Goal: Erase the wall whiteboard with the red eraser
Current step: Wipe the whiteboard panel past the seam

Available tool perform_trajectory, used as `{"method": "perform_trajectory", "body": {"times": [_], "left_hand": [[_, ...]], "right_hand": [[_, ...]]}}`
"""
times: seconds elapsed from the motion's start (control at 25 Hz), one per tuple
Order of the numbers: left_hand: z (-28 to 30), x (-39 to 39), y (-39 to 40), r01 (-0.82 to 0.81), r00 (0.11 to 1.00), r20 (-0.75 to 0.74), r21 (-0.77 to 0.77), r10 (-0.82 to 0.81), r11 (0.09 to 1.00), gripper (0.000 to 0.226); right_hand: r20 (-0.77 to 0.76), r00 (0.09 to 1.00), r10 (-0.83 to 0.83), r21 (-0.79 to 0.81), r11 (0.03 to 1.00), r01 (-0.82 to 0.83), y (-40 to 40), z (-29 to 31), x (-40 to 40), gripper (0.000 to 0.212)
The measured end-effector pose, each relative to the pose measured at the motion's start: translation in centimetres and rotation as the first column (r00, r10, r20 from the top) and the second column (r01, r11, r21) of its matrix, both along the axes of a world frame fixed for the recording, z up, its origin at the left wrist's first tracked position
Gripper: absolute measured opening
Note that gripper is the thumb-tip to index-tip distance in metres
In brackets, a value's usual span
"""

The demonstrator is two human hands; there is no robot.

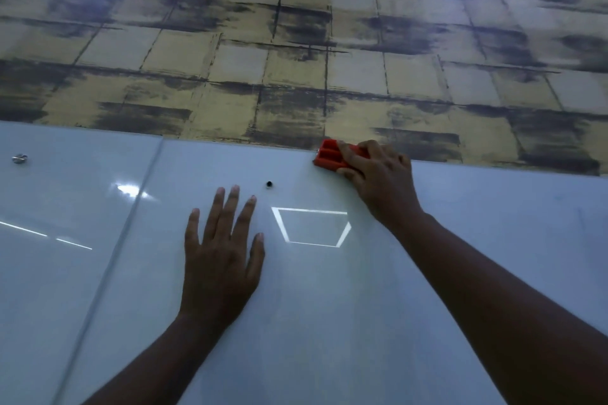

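Observation:
The glossy wall whiteboard (329, 289) fills the lower half of the view, its top edge running across the middle. My right hand (378, 174) grips the red eraser (329, 156) and holds it against the board right at that top edge. My left hand (222, 253) lies flat on the board with fingers straight and spread, lower and to the left of the eraser. Faint marks show at the board's far right; the surface near the hands looks clean.
A vertical seam (131, 214) splits the board into two panels. A small black mounting hole (269, 184) sits between my hands and a metal stud (19, 158) at the upper left. Patterned gold-and-dark wallpaper (296, 43) covers the wall above.

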State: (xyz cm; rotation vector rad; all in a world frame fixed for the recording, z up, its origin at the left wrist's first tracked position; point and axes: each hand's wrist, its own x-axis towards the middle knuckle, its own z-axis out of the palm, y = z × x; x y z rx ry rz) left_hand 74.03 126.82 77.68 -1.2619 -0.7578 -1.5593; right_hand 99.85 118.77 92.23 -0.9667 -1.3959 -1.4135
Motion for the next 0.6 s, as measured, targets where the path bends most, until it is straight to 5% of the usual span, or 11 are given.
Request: {"method": "perform_trajectory", "body": {"times": [0.24,0.6], "left_hand": [[-2.3,8.7,-0.7,0.008,0.998,-0.058,-0.082,-0.013,0.997,0.065],[-2.6,8.6,0.2,-0.013,0.998,-0.062,-0.117,0.006,0.993,0.068]], "right_hand": [[-0.159,0.985,0.068,0.075,0.996,-0.057,0.4,-1.8,5.1,0.049],[0.152,0.988,0.021,0.090,0.995,-0.035,0.7,-12.4,1.5,0.054]]}}
